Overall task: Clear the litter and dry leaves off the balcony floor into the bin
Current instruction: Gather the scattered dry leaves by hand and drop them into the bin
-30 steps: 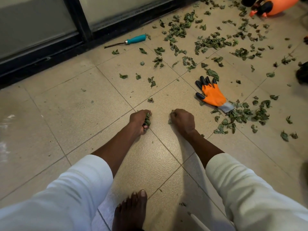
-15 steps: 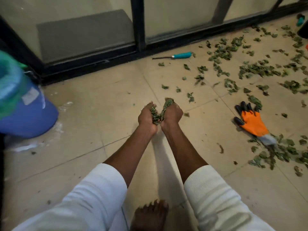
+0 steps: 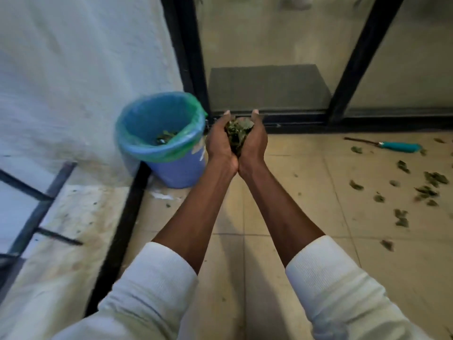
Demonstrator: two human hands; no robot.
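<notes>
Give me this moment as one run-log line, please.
left hand + right hand: cupping leaves | beside bin, not over it

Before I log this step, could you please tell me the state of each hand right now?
Left hand: cupped around the leaves.
Right hand: cupped around the same leaves.

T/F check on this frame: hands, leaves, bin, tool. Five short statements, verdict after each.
1. Both hands, left hand and right hand, cup a clump of leaves. True.
2. The clump is over the bin opening. False: it is beside the bin, to its right.
3. The bin is empty. False: some leaves lie inside.
4. A teal-handled tool lies on the floor. True.
5. The floor is cleared. False: loose leaves remain at right.
</notes>
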